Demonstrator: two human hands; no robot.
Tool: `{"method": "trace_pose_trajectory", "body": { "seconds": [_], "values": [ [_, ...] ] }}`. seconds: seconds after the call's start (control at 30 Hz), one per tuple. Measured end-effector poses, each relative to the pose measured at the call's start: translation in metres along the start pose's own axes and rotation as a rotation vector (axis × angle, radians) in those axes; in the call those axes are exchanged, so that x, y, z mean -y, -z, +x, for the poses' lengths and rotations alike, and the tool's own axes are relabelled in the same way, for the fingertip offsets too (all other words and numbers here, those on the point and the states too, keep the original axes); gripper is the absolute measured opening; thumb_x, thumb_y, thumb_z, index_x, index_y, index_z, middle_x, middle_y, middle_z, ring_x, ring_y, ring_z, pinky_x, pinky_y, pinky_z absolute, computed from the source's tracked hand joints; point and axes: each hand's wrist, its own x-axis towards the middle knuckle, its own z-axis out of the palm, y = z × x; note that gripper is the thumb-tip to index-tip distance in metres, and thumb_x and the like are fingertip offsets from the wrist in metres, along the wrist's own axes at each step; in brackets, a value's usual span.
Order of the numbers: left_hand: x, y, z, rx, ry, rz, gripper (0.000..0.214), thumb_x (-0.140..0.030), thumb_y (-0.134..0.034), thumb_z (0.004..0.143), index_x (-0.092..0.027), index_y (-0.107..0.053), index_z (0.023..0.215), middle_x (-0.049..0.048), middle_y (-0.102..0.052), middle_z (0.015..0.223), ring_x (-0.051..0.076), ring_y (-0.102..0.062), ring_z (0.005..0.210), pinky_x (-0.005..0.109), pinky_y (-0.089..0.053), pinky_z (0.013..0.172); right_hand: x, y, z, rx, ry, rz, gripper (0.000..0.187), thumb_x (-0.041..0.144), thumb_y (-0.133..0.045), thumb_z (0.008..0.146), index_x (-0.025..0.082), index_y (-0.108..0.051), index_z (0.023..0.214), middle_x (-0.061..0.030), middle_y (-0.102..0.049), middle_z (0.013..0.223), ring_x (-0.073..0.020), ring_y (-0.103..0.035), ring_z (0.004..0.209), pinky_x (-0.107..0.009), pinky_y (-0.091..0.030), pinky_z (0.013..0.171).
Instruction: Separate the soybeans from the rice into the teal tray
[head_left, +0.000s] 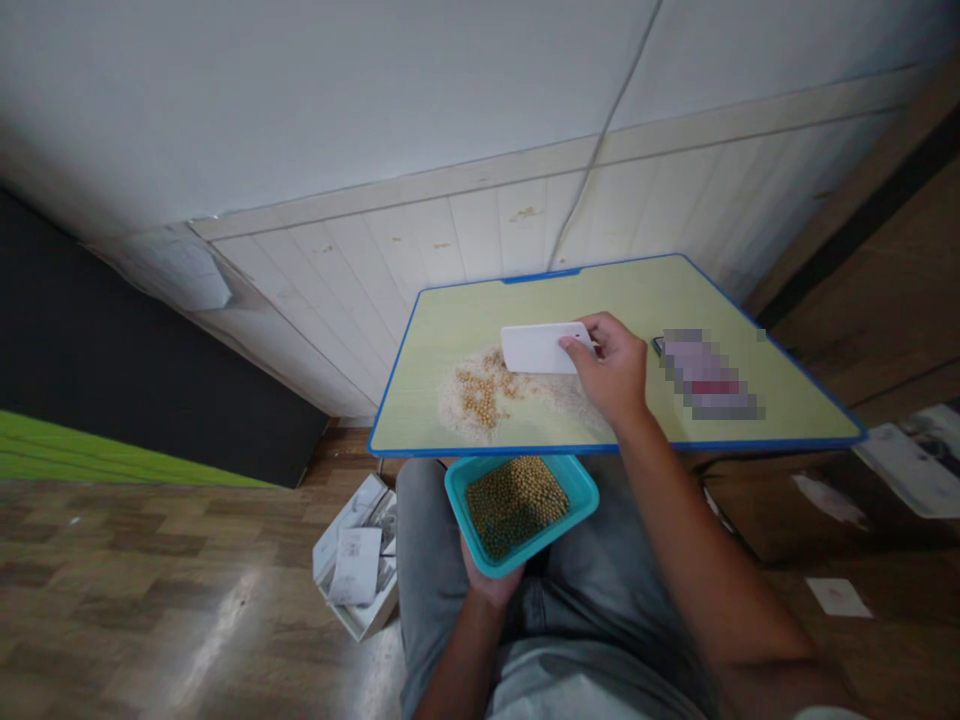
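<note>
My right hand (616, 368) pinches a flat white plastic scraper (536, 349) by its right end, with the thumb across its face. The scraper stands tilted over the table, at the far side of a heap of pale grains (454, 405) that look like rice. Yellow soybeans (480, 400) lie mixed among the grains. Below the table's near edge, my left hand (491, 582) holds a teal plastic basin (579, 505) from underneath, its fingers mostly hidden. Many soybeans (517, 500) cover the bottom of this basin.
The pale yellow table (465, 315) has a blue rim and stands against a white panelled wall (480, 230). A blurred-out phone-like object (709, 375) lies at its right. On the floor, left of my legs, sits a white box (356, 570) with papers inside.
</note>
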Motion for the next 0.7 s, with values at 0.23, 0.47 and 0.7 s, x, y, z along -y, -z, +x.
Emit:
{"method": "trace_pose_trajectory", "body": {
  "seconds": [0.23,0.47,0.7],
  "values": [
    [-0.004,-0.007,-0.006,0.016,-0.005,0.046,0.062,-0.043,-0.034,0.118,-0.031,-0.094,0.115,0.0061,-0.095,0.136,0.038,-0.064,0.167,0.067,-0.052,0.136,-0.021,-0.007,0.014,0.048,-0.047,0.032,0.008,0.033,-0.078,0.09,0.027,-0.075,0.094,0.0009,-0.081,0.089,-0.023,-0.074,0.086,-0.035,-0.054,0.074],
    [0.0,-0.016,-0.012,-0.002,-0.036,0.18,0.062,-0.034,-0.029,0.116,-0.037,-0.083,0.147,0.0014,-0.089,0.153,0.032,-0.057,0.173,0.064,-0.046,0.14,-0.024,-0.007,0.002,0.153,-0.022,0.011,0.008,0.032,-0.077,0.093,0.028,-0.077,0.1,-0.0003,-0.081,0.093,-0.0223,-0.072,0.086,-0.036,-0.057,0.077],
    [-0.001,-0.021,-0.019,-0.004,0.03,0.062,0.067,-0.043,-0.022,0.119,-0.035,-0.076,0.158,0.0023,-0.084,0.162,0.036,-0.052,0.176,0.068,-0.044,0.142,-0.026,-0.004,0.002,0.018,0.031,-0.011,0.011,0.035,-0.07,0.1,0.029,-0.075,0.107,-0.0013,-0.08,0.097,-0.0248,-0.076,0.09,-0.039,-0.062,0.083]
  ]
}}
